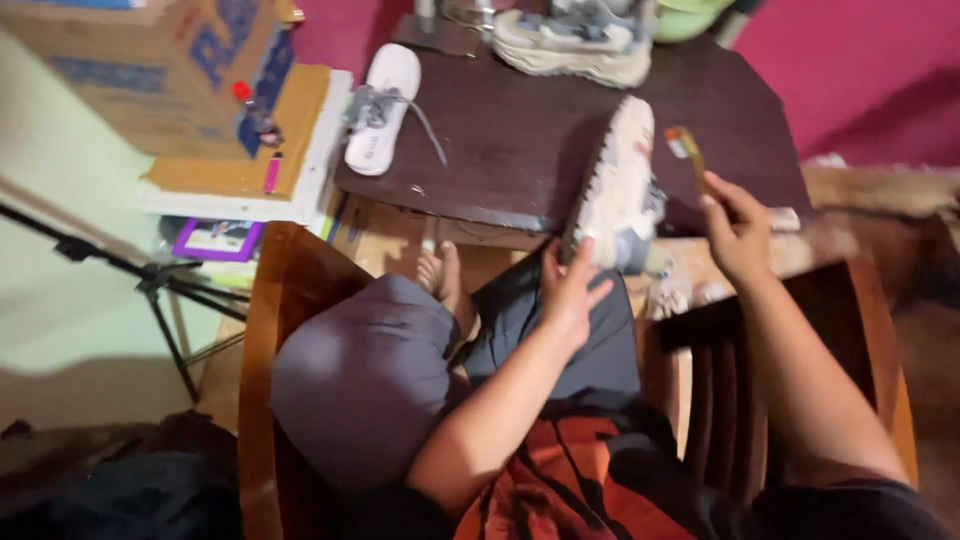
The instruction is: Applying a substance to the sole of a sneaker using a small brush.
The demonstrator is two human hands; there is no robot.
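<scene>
While the left hand [572, 290] props it, the chunky shoe [618, 185] shows its pale sole.

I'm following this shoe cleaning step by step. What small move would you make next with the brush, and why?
Probably bring the brush leftward onto the sole of the sneaker. The right hand holds it raised just beside the shoe, its bristles apart from the sole, while the left hand steadies the sneaker's lower end with the sole turned toward the brush.
</scene>
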